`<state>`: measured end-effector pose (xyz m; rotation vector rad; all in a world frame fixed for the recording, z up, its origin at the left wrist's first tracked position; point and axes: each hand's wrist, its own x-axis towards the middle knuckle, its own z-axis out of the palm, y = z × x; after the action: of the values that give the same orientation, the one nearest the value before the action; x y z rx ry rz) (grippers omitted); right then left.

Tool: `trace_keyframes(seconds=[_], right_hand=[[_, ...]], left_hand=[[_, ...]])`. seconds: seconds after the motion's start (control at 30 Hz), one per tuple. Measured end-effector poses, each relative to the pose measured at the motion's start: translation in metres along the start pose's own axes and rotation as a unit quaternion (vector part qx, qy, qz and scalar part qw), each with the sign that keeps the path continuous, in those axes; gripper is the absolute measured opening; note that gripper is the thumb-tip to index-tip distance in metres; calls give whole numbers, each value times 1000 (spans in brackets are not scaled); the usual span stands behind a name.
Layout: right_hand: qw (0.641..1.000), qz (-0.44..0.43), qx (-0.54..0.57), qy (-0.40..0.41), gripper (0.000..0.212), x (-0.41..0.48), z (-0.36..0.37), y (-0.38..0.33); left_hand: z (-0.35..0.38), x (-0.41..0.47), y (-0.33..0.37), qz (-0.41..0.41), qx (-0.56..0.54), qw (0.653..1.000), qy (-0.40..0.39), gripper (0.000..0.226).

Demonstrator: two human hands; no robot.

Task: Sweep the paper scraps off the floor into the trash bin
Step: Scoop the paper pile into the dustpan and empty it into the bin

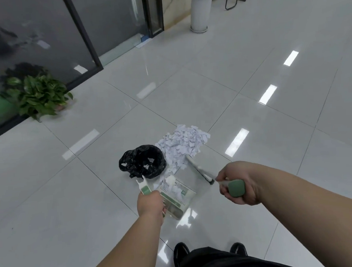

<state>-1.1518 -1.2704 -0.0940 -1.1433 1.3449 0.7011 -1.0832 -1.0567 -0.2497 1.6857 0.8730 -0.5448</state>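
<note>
Two bare hands are showing in the lower half of the frame, each holding one tool. The left hand [149,204] is curling its fingers round the handle of one white and green plastic dustpan [176,197], which is carrying a few scraps just below centre. The right hand [237,184] is gripping the green-capped handle of one white broom [197,169], whose head is lying at the lower edge of the pile. One heap of torn white paper scraps [184,142] is lying at centre frame on the glossy pale grey tiled floor [250,77], above and between both hands, trailing down to the dustpan's mouth. One small trash bin lined with a black plastic bag [142,162] is standing just left of the heap, above the left hand, with three white bits inside. Two black shoes [181,252] are peeking in at the bottom edge. One leafy green potted plant [38,94] is sitting at the left, and one tall white cylindrical planter [201,10] is standing at the top.
</note>
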Motion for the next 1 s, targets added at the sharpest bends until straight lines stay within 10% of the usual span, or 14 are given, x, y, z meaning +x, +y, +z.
trace_keyframes(seconds=[0.47,1.0], right_hand=[[949,12,-315,-8,21,41,40,-4],[964,-4,-267,0,8,-51,-40,-28]], left_hand=[[-11,11,3,-10,-31,999,0,14],[-21,-15,-23,-17,-27,999,42,10]])
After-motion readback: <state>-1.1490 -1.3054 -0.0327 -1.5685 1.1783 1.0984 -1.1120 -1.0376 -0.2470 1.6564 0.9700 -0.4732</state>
